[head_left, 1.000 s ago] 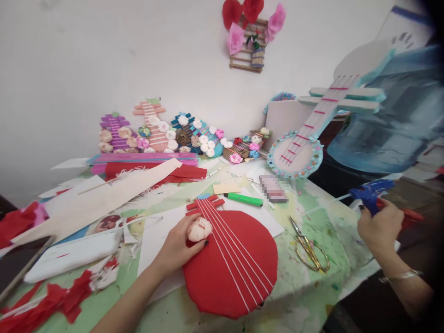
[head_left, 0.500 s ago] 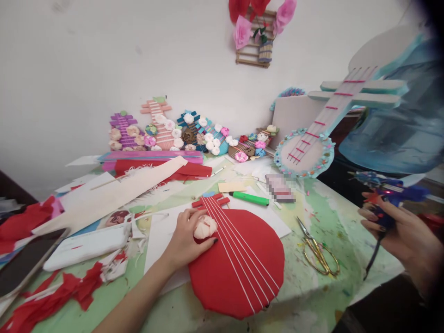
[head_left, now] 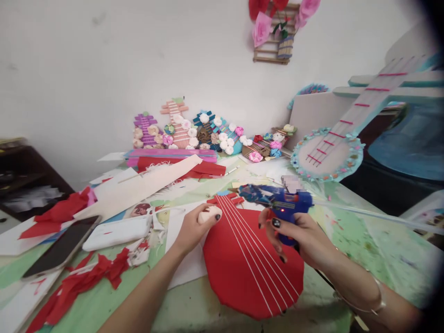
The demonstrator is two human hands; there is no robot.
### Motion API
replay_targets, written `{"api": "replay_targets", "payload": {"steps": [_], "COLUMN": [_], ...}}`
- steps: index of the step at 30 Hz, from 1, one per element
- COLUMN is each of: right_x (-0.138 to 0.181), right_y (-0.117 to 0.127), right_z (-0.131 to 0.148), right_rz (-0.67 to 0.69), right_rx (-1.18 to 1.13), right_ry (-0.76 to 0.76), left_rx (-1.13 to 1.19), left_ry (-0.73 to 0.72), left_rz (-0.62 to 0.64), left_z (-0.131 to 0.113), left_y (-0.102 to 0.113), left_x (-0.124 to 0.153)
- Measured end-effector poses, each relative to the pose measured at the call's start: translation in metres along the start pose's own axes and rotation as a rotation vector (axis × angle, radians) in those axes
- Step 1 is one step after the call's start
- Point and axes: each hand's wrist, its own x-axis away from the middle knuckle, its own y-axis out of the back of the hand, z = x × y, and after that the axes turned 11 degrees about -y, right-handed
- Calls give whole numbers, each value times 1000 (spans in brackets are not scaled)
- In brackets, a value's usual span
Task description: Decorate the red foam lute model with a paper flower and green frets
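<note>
My left hand (head_left: 193, 227) is closed on a cream paper flower (head_left: 209, 214) at the upper left edge of a red, pipa-shaped craft (head_left: 239, 259). White strings run down the craft's front from its short neck. My right hand (head_left: 307, 233) grips a blue hot glue gun (head_left: 293, 202) above the right side of the craft. Its nozzle points left, toward the neck, and a small red light glows on its body. A clear glue stick (head_left: 360, 213) sticks out from the rear of the gun. Beneath the craft lies white paper (head_left: 185, 259).
To the left lie a phone (head_left: 62, 247), a white case-like object (head_left: 116, 235) and red scraps (head_left: 104, 273). Flower-covered craft instruments (head_left: 180, 129) line the wall. A larger white and blue model instrument (head_left: 326, 152) leans at the right.
My right hand has brought the glue gun left, from the far right to above the red craft. The paper flower is turned and tilted in my left hand. The view has shifted left.
</note>
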Motion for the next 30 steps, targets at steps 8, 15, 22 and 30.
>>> {"api": "replay_targets", "payload": {"steps": [8,15,22,30], "right_x": [-42,-49,-39,-21], "right_y": [5,9,15,22], "right_z": [-21,-35,-35,-38], "right_rz": [-286,-298,-289,-305], "right_rx": [120,111,168,157], "right_ry": [-67,-91,-48,-95], "left_rx": [191,-88,-91,-92], "left_ry": [121,-19,-168,-205], "left_rz": [-48,59,225,250], "left_z": [-4,-2,-3,-5], "left_y": [1,-8,-1,7], "left_x": [0,4,14,15]}}
